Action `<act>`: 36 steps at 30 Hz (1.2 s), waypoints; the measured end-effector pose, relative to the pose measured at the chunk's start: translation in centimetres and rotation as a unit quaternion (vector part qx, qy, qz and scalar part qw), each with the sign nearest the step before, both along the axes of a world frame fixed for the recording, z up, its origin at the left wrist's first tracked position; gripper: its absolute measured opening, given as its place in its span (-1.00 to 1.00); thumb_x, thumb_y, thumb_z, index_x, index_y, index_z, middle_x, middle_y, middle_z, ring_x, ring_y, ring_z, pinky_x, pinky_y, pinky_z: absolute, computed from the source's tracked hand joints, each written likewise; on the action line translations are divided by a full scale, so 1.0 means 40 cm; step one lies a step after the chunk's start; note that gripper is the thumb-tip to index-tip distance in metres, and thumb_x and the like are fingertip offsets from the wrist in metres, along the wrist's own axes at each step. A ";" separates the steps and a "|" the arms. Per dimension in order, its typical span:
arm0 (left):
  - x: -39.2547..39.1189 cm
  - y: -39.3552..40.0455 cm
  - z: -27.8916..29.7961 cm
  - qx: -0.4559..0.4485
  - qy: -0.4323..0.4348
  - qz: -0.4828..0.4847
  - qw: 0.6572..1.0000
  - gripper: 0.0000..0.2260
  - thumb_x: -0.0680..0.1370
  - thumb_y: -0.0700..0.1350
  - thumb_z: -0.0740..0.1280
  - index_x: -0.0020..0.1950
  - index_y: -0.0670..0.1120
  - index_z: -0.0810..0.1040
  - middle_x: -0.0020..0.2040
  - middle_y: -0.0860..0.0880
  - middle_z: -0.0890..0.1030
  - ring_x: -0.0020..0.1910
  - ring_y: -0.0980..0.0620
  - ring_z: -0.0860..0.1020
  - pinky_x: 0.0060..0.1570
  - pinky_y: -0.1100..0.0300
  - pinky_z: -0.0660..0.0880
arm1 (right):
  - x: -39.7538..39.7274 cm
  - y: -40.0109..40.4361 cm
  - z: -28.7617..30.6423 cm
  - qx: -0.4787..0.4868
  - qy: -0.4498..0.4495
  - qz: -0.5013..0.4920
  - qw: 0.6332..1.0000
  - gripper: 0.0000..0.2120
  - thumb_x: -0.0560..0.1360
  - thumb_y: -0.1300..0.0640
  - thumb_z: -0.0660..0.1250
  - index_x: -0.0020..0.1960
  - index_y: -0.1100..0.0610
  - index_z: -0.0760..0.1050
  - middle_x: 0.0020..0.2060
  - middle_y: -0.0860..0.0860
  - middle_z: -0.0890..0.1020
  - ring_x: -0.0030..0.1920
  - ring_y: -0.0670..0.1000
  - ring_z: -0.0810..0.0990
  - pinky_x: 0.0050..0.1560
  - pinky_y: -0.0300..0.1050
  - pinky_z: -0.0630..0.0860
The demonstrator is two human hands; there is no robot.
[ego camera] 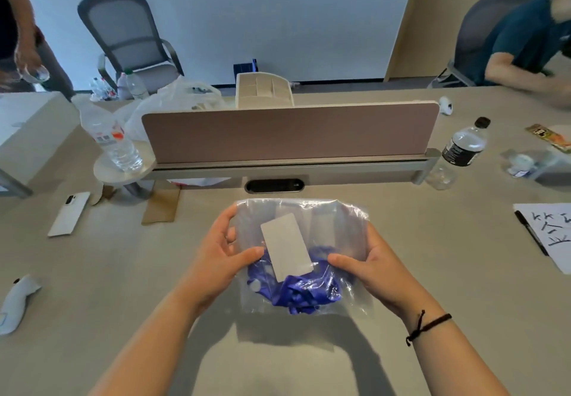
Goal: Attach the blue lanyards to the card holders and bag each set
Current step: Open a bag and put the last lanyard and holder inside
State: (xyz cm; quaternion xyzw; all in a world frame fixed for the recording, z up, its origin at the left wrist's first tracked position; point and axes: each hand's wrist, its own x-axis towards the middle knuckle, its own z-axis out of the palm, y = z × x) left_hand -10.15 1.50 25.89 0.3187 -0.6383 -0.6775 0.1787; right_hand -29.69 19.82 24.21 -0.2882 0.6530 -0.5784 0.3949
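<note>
lanyard [304, 293] sits bunched in the bottom of a clear bag [346, 225], with the white card holder [287, 246] above it, inside the film or against its front face; i cannot tell which. the bag is held just above the desk [432, 287], in front of the divider [290, 134].

risks, as i judge them: the bag's mouth looks to be at the far edge, away from the body, and seems unsealed, so tipping that edge down could let the holder slide out. the film is thin and slack; a squeeze from both sides would crumple it and wedge the holder crooked against the bunched strap. whether the strap is truly clipped to the holder is hidden by the folds, so the set could be bagged unattached.

left hand [221, 259] grips the bag's left edge, thumb across the front near the holder's lower corner, fingers curled behind. right hand [372, 267] mirrors it on the right edge, thumb pointing inward on the front film, fingers behind. both forearms reach forward from below, wrists roughly level; a dark cord circles the right wrist.
</note>
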 end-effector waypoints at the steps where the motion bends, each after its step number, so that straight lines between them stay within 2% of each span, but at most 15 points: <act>1: 0.001 0.008 0.000 0.010 -0.016 -0.012 1.000 -0.32 0.47 -0.32 0.47 0.40 0.25 0.33 0.32 -0.02 0.55 0.22 0.00 0.63 -0.01 0.06 0.66 | -0.003 0.015 -0.002 0.009 0.001 0.007 1.000 -0.31 0.43 0.27 0.53 0.35 -0.29 0.37 0.16 -0.24 0.64 0.21 -0.10 0.62 0.20 -0.05 0.58; 4: 0.003 0.028 -0.002 0.039 -0.049 -0.050 0.997 -0.23 0.47 -0.32 0.48 0.42 0.34 0.24 0.33 -0.04 0.51 0.16 -0.02 0.66 -0.07 0.06 0.67 | -0.005 0.049 0.001 0.046 0.016 0.015 0.999 -0.28 0.33 0.07 0.57 0.32 -0.41 0.34 0.21 -0.20 0.62 0.19 -0.09 0.63 0.17 -0.01 0.60; 7: -0.004 0.037 -0.022 0.067 -0.050 -0.096 0.992 -0.14 0.47 -0.38 0.47 0.55 0.26 0.17 0.35 -0.12 0.52 0.16 -0.08 0.67 0.00 -0.05 0.66 | 0.009 0.072 0.001 0.061 0.020 -0.014 0.998 -0.28 0.32 0.01 0.56 0.28 -0.53 0.31 0.25 -0.28 0.58 0.25 -0.11 0.60 0.26 0.07 0.57; 10: -0.019 0.050 -0.050 0.078 -0.049 -0.125 0.988 -0.13 0.47 -0.39 0.47 0.56 0.26 0.17 0.28 -0.10 0.58 0.13 -0.07 0.68 0.02 -0.05 0.66 | 0.028 0.112 0.005 0.077 0.016 -0.025 0.997 -0.26 0.39 0.07 0.54 0.30 -0.53 0.27 0.25 -0.39 0.52 0.31 -0.14 0.54 0.33 0.09 0.52; 15: -0.050 0.085 -0.097 0.113 -0.044 -0.159 0.980 -0.19 0.47 -0.43 0.45 0.37 0.39 0.30 0.23 0.04 0.54 0.17 0.03 0.65 -0.07 0.12 0.66 | 0.029 0.211 0.013 0.097 -0.027 -0.027 0.995 -0.14 0.39 0.21 0.57 0.50 -0.28 0.22 0.45 -0.24 0.41 0.48 -0.11 0.37 0.44 0.14 0.39; 17: -0.063 0.101 -0.110 0.140 -0.047 -0.161 0.976 -0.15 0.40 -0.35 0.54 0.42 0.37 0.30 0.28 -0.12 0.53 0.09 0.11 0.68 -0.08 0.12 0.64 | 0.020 0.240 0.023 0.079 -0.043 -0.054 0.994 -0.24 0.43 0.32 0.52 0.45 -0.19 0.32 0.35 -0.17 0.54 0.36 -0.03 0.52 0.36 0.14 0.48; 19: -0.084 0.112 -0.127 0.153 -0.056 -0.160 0.974 -0.04 0.22 -0.19 0.62 0.46 0.39 0.29 0.37 -0.30 0.45 0.20 -0.07 0.63 -0.01 0.04 0.64 | 0.006 0.267 0.023 0.061 -0.061 -0.082 0.993 -0.24 0.45 0.38 0.48 0.47 -0.17 0.32 0.33 -0.07 0.59 0.29 0.05 0.60 0.30 0.13 0.53; 22: -0.119 0.139 -0.136 0.164 -0.052 -0.160 0.972 -0.07 0.15 -0.15 0.62 0.35 0.48 0.34 0.40 -0.31 0.44 0.36 -0.18 0.50 0.00 0.04 0.62 | -0.019 0.306 0.010 0.057 -0.073 -0.112 0.989 -0.19 0.46 0.43 0.44 0.45 -0.26 0.27 0.25 -0.16 0.63 0.24 0.04 0.63 0.27 0.06 0.56; 24: -0.149 0.170 -0.135 0.158 -0.054 -0.177 0.970 -0.09 0.20 -0.16 0.63 0.37 0.47 0.35 0.41 -0.31 0.45 0.34 -0.18 0.50 -0.02 0.01 0.60 | -0.041 0.341 -0.005 0.063 -0.078 -0.132 0.986 -0.15 0.46 0.44 0.43 0.47 -0.28 0.22 0.29 -0.16 0.59 0.23 0.02 0.64 0.26 0.02 0.56; 26: -0.186 0.206 -0.135 0.150 -0.060 -0.182 0.970 -0.12 0.37 -0.30 0.57 0.44 0.40 0.30 0.45 -0.29 0.41 0.37 -0.18 0.47 -0.19 0.17 0.59 | -0.073 0.384 -0.021 0.065 -0.085 -0.141 0.984 -0.10 0.46 0.41 0.46 0.54 -0.26 0.17 0.45 -0.08 0.44 0.29 0.02 0.59 0.32 0.08 0.53; 28: -0.229 0.254 -0.133 0.136 -0.067 -0.191 0.970 -0.15 0.43 -0.36 0.52 0.42 0.42 0.30 0.47 -0.22 0.39 0.42 -0.18 0.43 -0.23 0.21 0.56 | -0.117 0.440 -0.035 0.062 -0.095 -0.130 0.985 -0.07 0.42 0.30 0.53 0.54 -0.30 0.15 0.51 -0.05 0.36 0.38 0.06 0.52 0.37 0.18 0.47; 30: -0.281 0.321 -0.119 0.122 -0.071 -0.199 0.970 -0.18 0.44 -0.37 0.50 0.35 0.46 0.33 0.37 -0.18 0.48 0.18 -0.05 0.58 -0.21 0.16 0.57 | -0.177 0.508 -0.053 0.055 -0.110 -0.115 0.986 -0.08 0.37 0.22 0.57 0.49 -0.38 0.21 0.51 -0.02 0.37 0.44 0.12 0.45 0.38 0.26 0.44; 32: -0.340 0.400 -0.113 0.100 -0.070 -0.200 0.972 -0.22 0.49 -0.45 0.41 0.34 0.38 0.33 0.08 -0.11 0.66 -0.22 0.09 0.64 -0.32 0.21 0.56 | -0.241 0.584 -0.070 0.055 -0.117 -0.103 0.986 -0.10 0.38 0.22 0.56 0.46 -0.42 0.23 0.51 0.00 0.38 0.45 0.16 0.42 0.36 0.30 0.45; 33: -0.373 0.444 -0.112 0.095 -0.068 -0.203 0.972 -0.24 0.50 -0.48 0.38 0.35 0.33 0.32 -0.06 -0.05 0.71 -0.32 0.11 0.64 -0.37 0.24 0.54 | -0.277 0.625 -0.079 0.059 -0.112 -0.103 0.987 -0.09 0.37 0.21 0.56 0.46 -0.44 0.22 0.54 -0.01 0.31 0.50 0.18 0.35 0.35 0.29 0.45; 36: -0.483 0.593 -0.109 0.082 -0.068 -0.205 0.973 -0.25 0.50 -0.49 0.36 0.41 0.26 0.32 -0.15 -0.03 0.73 -0.33 0.10 0.65 -0.42 0.25 0.52 | -0.387 0.757 -0.084 0.068 -0.091 -0.103 0.988 -0.08 0.38 0.21 0.55 0.45 -0.48 0.19 0.60 -0.12 0.12 0.56 0.15 0.18 0.38 0.20 0.45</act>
